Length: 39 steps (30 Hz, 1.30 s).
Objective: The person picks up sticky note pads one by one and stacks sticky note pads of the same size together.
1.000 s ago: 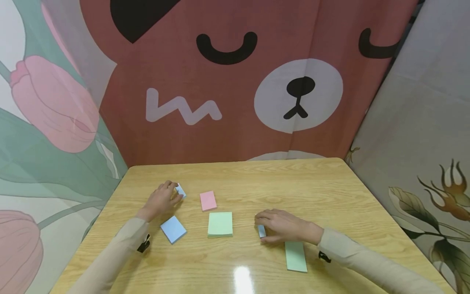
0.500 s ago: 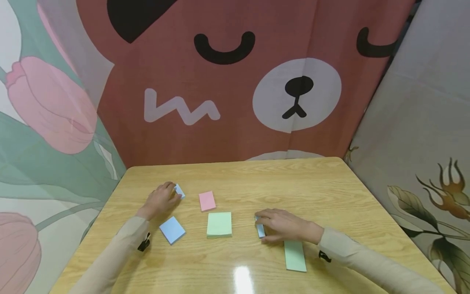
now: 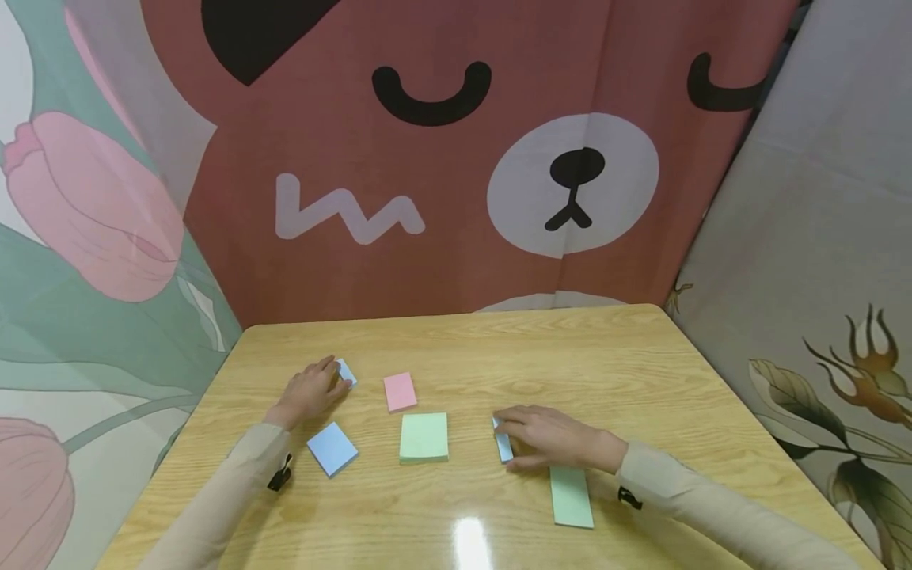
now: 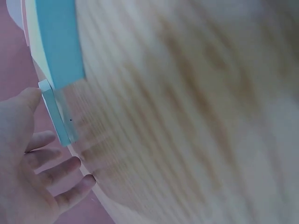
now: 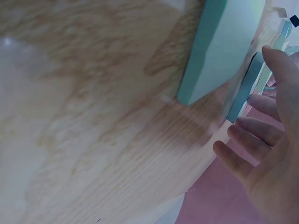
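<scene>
In the head view my left hand (image 3: 310, 392) is at the table's far left. Its thumb and fingers pinch a small light-blue sticky note pad (image 3: 346, 374) lying on the tabletop; the left wrist view shows the thumb at one end of it. On the right, my right hand (image 3: 552, 437) spans another narrow blue sticky note pad (image 3: 503, 443) between fingers and thumb, partly covering it. A green oblong pad (image 3: 571, 499) lies just below that hand. Nearest to the left wrist is a larger blue square pad (image 3: 332, 450), set at an angle.
Between the hands lie a pink pad (image 3: 400, 392) and a thicker green square pad (image 3: 423, 437). The wooden table (image 3: 399, 522) ends at a brown bear-print curtain (image 3: 456, 269). Patterned cloths hang on both sides.
The head view has drifted slightly, so everything sits a little further left. Slightly more of the right blue pad shows beside the fingers. Both hands stay nearly still.
</scene>
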Each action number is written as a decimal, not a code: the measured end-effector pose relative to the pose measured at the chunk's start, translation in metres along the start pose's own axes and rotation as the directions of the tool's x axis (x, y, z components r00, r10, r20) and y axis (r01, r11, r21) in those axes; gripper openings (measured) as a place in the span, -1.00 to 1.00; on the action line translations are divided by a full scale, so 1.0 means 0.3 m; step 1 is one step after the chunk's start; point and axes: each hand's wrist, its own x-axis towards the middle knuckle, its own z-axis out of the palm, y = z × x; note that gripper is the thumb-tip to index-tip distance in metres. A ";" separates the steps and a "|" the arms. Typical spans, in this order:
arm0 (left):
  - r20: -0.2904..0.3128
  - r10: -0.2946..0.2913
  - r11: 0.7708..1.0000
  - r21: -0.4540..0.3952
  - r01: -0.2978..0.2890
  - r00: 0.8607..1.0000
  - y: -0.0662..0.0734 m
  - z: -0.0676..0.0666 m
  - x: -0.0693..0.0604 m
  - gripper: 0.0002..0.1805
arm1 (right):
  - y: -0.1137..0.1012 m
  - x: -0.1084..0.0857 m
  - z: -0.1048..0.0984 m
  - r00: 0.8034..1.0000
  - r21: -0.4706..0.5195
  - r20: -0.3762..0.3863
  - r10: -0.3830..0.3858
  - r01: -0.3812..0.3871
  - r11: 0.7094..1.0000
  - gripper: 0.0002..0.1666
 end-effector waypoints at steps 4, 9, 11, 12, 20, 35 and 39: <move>0.011 -0.006 1.000 0.002 0.006 1.000 -0.002 0.003 0.001 -0.37 | 0.004 -0.002 0.006 1.000 0.005 -0.015 -0.009 0.009 1.000 -0.36; 0.016 -0.004 1.000 0.014 0.004 1.000 -0.001 -0.001 0.002 -0.36 | 0.008 0.000 0.010 1.000 0.006 -0.015 -0.003 0.003 1.000 -0.36; 0.017 -0.002 1.000 0.020 0.001 1.000 0.001 -0.002 0.001 -0.36 | 0.008 0.001 0.012 1.000 0.006 -0.005 0.008 -0.008 1.000 -0.35; 0.018 -0.001 1.000 0.023 0.000 1.000 0.002 -0.002 0.001 -0.37 | 0.008 0.001 0.013 1.000 0.007 0.000 0.014 -0.014 1.000 -0.35; 0.024 0.002 1.000 0.014 -0.002 1.000 0.002 -0.005 0.002 -0.37 | 0.008 0.008 0.014 0.999 0.006 0.013 0.030 -0.030 1.000 -0.35; 0.019 0.008 1.000 0.005 -0.008 1.000 0.001 -0.006 0.004 -0.42 | -0.001 0.011 0.016 0.999 0.007 0.036 0.038 -0.038 0.999 -0.33; 0.023 -0.005 1.000 -0.019 0.006 1.000 0.005 -0.009 0.007 -0.37 | 0.003 0.014 0.017 0.997 0.013 0.047 0.054 -0.055 0.998 -0.33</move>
